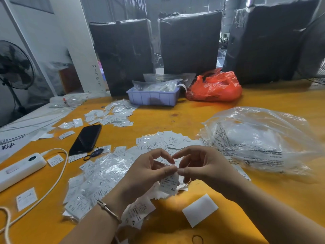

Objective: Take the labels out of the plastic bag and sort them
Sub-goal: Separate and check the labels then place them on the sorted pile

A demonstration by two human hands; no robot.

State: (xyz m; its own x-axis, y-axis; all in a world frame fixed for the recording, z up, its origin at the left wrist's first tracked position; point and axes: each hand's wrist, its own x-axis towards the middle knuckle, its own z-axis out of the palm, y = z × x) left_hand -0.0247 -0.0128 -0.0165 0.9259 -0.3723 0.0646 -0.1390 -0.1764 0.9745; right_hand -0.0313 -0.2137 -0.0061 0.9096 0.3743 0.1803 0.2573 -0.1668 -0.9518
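Label (169, 184): thin, limp, feather-light (creases easily); pinched at top edge by left hand (149, 171) and right hand (198, 166), left of plastic bag (260, 138).

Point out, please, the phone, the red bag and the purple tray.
phone (85, 139), head view, middle of its dark screen.
red bag (215, 88), head view, its crumpled front.
purple tray (151, 98), head view, its front wall.

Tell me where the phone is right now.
In the head view, the phone lies face up on the table's left half, between the white power strip and scattered labels.
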